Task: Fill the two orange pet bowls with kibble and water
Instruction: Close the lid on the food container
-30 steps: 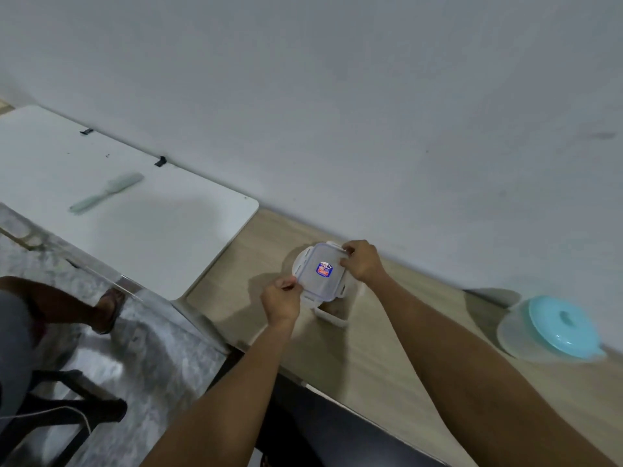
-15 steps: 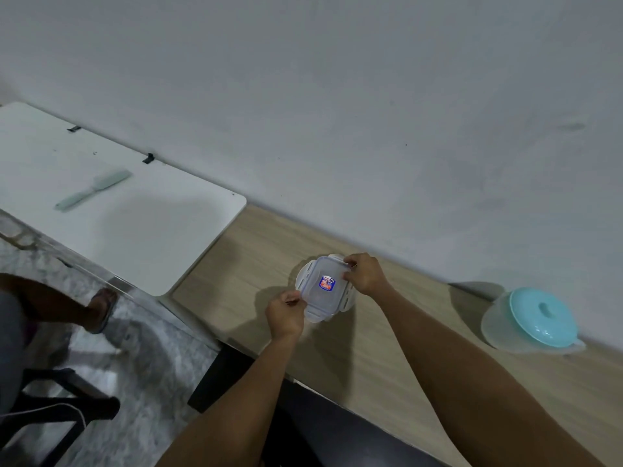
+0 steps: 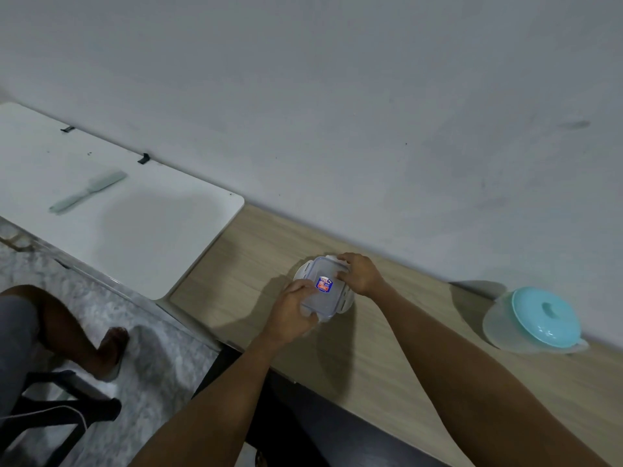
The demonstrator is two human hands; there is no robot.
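On the wooden counter (image 3: 249, 264), a clear lidded container (image 3: 332, 299) is sitting between both hands. The left hand (image 3: 292, 311) is curling its fingers round the near corner; the right hand (image 3: 359, 274) is pinching the far edge. Its contents are not showing clearly. A blue-and-red sticker (image 3: 324, 284) is sitting on the lid, writing too small to read. Well to the right, a translucent pitcher (image 3: 495, 326) is standing, teal-lidded.

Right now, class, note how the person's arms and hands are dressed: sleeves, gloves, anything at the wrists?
Both forearms are bare to the picture's edge, no sleeves. The left hand and right hand are ungloved; no watch or band shows at either wrist.
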